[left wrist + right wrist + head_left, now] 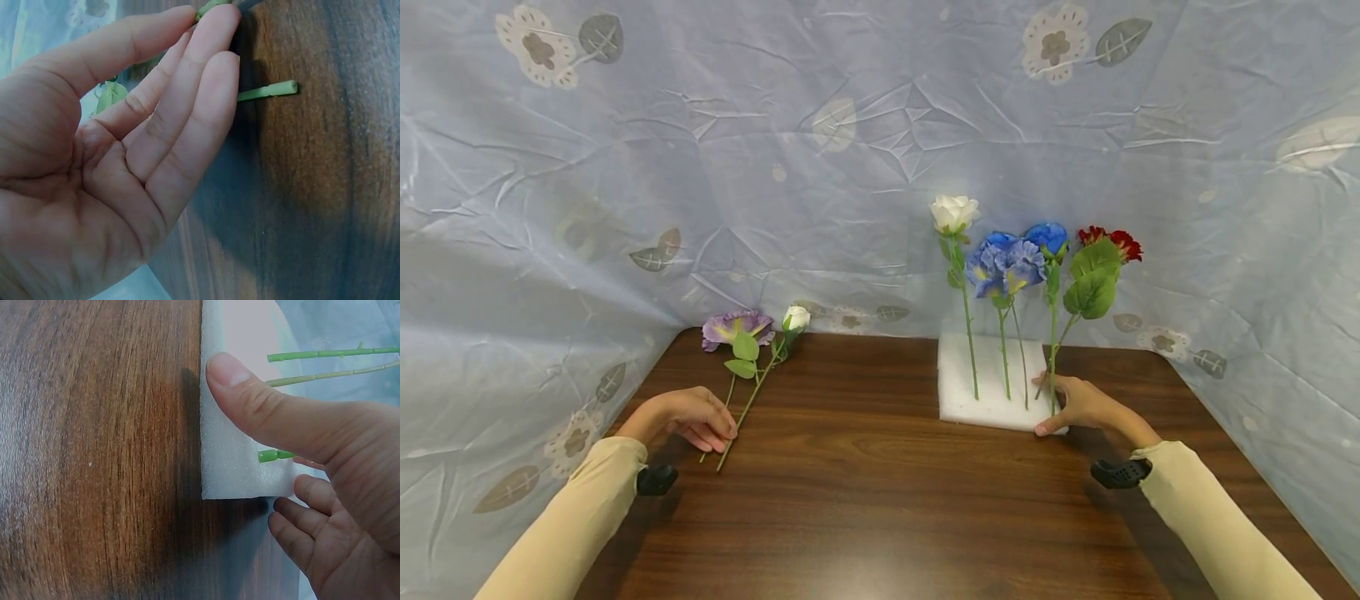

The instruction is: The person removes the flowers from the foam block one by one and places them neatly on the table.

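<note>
At the left, my left hand [700,419] pinches the green stem of a small white rose [796,317] between thumb and forefinger. Beside it lies a purple flower [718,331] on the table; a green stem end [284,89] pokes out behind the other fingers in the left wrist view. A white foam block [957,398] stands at the right, and my right hand [1082,404] grips its right corner, thumb [240,381] on top and fingers at the side. Rising from the block are a white rose [953,214], several blue flowers [1006,265] and red flowers [1125,245] with broad leaves.
The brown wooden table [835,492] has rounded far corners. A pale blue curtain [850,208] with a flower print hangs close behind and at both sides. Tall stems stand right by my right hand.
</note>
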`<move>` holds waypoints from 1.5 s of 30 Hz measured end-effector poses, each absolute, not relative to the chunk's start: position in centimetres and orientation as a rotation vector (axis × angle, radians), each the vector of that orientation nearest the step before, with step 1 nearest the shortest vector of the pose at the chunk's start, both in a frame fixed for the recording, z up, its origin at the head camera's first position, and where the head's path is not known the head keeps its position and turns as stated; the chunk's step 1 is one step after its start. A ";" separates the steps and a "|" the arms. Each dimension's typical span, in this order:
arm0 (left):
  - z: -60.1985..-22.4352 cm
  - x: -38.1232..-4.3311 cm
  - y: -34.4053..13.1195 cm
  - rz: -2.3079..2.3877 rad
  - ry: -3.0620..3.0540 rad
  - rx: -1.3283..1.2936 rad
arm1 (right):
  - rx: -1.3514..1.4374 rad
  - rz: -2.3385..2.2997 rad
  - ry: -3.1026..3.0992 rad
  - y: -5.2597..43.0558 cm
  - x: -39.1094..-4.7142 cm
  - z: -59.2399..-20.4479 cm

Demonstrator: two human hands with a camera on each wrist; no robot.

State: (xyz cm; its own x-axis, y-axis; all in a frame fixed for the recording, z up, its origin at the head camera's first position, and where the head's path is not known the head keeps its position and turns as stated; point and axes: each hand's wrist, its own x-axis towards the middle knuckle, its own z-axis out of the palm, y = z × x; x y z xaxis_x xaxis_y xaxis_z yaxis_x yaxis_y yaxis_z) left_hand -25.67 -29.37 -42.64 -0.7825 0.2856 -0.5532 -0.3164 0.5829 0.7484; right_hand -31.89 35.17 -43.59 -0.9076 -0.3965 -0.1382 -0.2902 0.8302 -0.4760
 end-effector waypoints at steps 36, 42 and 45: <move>-41.5 -27.2 -27.3 1.258 2.243 -0.020 | -0.561 -0.667 2.803 35.4 -31.8 -43.6; -40.9 -28.1 -25.0 1.300 2.279 0.043 | -0.581 -0.668 2.809 35.4 -31.8 -43.7; -40.7 -28.6 -23.5 1.320 2.283 0.075 | -0.577 -0.675 2.802 35.3 -31.8 -43.7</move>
